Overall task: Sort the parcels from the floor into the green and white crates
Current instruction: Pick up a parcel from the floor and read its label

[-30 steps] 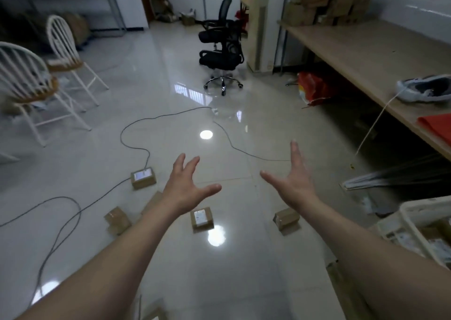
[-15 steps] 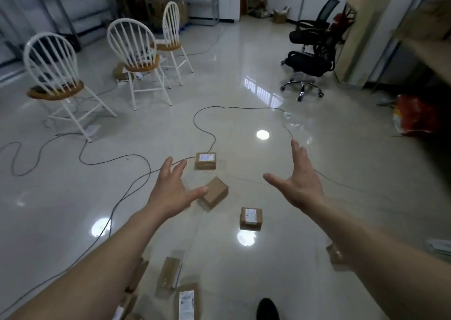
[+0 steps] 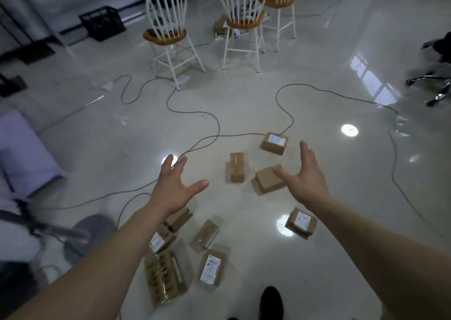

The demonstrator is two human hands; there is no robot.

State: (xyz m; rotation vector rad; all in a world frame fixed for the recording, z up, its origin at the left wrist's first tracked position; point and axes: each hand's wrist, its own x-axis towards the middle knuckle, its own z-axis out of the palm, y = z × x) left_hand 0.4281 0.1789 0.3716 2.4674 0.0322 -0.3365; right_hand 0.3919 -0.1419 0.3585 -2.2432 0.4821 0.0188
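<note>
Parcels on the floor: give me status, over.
Left hand, right hand open, holding nothing. Cardboard parcels scattered on floor, none lifted. Black cable crosses floor beside them. Crates not in view.

The glossy pale floor [image 3: 92, 134] carries brown cardboard parcels [image 3: 237, 167] scattered across its middle. Farthest lies a labelled parcel [image 3: 273, 143], and a thin black cable [image 3: 218, 127] runs up to it and loops away left and right. Two plain parcels sit just nearer, with a second labelled parcel [image 3: 302, 222] to the right. A tight cluster [image 3: 207, 232] lies nearest, left of centre. Three white chairs [image 3: 245, 22] stand far off, a black crate [image 3: 102, 23] sits far left, and a round grey base [image 3: 90, 236] is near left.
</note>
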